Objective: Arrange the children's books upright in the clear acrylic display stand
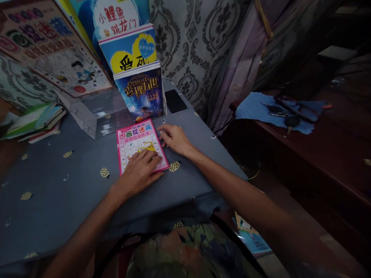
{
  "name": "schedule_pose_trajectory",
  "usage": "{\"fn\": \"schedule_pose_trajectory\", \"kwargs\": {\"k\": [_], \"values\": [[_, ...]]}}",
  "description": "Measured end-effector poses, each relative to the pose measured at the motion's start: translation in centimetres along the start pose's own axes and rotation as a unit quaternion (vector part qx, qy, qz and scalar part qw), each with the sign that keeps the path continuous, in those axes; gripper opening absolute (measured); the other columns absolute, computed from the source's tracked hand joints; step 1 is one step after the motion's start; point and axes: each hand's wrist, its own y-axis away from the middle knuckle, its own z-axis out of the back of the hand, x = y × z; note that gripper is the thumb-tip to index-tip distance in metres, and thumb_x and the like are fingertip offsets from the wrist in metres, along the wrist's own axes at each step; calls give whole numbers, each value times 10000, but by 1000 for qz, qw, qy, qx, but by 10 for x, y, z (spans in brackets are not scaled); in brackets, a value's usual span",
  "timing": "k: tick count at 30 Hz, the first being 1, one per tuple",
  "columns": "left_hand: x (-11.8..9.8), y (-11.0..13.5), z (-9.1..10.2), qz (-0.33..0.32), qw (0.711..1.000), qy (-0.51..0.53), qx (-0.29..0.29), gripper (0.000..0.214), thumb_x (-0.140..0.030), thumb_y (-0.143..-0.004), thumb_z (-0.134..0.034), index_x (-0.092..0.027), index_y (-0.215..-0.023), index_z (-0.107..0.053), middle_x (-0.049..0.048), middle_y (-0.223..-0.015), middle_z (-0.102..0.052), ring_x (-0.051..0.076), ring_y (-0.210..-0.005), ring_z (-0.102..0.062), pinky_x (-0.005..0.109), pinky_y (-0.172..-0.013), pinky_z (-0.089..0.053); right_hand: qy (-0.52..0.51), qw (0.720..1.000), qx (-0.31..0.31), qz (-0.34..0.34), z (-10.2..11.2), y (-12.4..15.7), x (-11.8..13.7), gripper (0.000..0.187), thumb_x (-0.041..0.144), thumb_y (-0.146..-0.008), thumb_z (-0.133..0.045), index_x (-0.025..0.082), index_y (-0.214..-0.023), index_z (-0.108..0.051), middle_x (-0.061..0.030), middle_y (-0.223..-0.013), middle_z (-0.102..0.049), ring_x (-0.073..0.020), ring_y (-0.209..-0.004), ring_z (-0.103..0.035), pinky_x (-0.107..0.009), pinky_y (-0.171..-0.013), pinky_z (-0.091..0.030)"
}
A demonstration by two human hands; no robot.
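A thin pink activity book (136, 139) lies flat on the grey-blue tablecloth (63, 191). My left hand (139, 172) rests palm down on the book's lower half, fingers stretched out flat. My right hand (175, 138) lies on the cloth at the book's right edge, with its fingertips touching that edge, fingers slightly curled and apart. Neither hand holds anything.
Just behind the pink book, a dark blue book (143, 92) and other books (129, 48) stand in a clear acrylic holder (94, 112). A black phone (175, 101) lies at the back, a book pile (35, 122) at left. A dark wooden bench with blue cloth (266, 112) stands right.
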Motion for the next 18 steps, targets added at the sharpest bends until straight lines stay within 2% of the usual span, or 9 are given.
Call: {"fn": "schedule_pose_trajectory", "kwargs": {"k": [3, 7, 14, 18], "values": [[-4, 1, 0, -1, 1000, -25, -6, 253, -380, -1005, -527, -208, -1136, -659, 105, -1224, -676, 279, -1128, -594, 459, -954, -514, 3, 1000, 4, -2, 0, 5, 3, 265, 109, -948, -469, 147, -1117, -670, -8, -790, -725, -93, -538, -648, -202, -574, -522], [-4, 1, 4, -13, 999, -40, -13, 277, -368, -1018, -497, -189, -1120, -682, 103, -1200, -703, 278, -1106, -618, 442, -917, -535, 24, 1000, 18, 9, 3, 8, 7, 254, 98, -948, -482, 147, -1076, -696, -4, -765, -720, -97, -559, -646, -213, -620, -516], [-1, 0, 4, -16, 1000, 4, -24, 290, -292, -1028, -449, -199, -1139, -700, 87, -1153, -724, 249, -1075, -635, 425, -923, -531, 60, 997, 28, 27, 4, 8, 8, 237, 152, -966, -509, 149, -1071, -722, 0, -748, -714, -113, -606, -641, -231, -672, -490], [0, 1, 1, -17, 999, 2, -29, 298, -305, -1026, -453, -190, -1138, -704, 97, -1153, -716, 258, -1083, -624, 446, -920, -528, 114, 992, 21, 42, 4, 9, 11, 239, 199, -969, -522, 158, -1054, -742, -15, -776, -731, -140, -684, -652, -236, -683, -462]]}}
